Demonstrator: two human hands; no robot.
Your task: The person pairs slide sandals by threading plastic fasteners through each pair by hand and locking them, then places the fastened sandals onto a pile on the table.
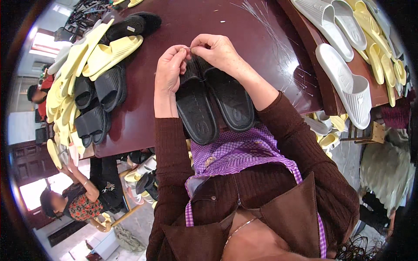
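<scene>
We locate the pair of black slippers at the near edge of the table, directly in front of the body: the left slipper and the right slipper lie side by side, soles down, with the heels toward the purple checked apron and the ribbed straps at the far end. Above the straps, we observe the left hand and the right hand meeting at their fingertips. On each hand, the thumb and forefinger are closed in a pinch; any item between them is too small for us to identify. We cannot tell whether either hand touches the straps. To the right of the hands, we find thin pale strips scattered on the dark red table. To the left, we note a heap of yellow slippers, with further black slippers along its inner side. At the far right, a light grey slipper lies near other grey and yellow slippers. At lower left, we see a co-worker in a patterned top, arms raised toward the heap.
</scene>
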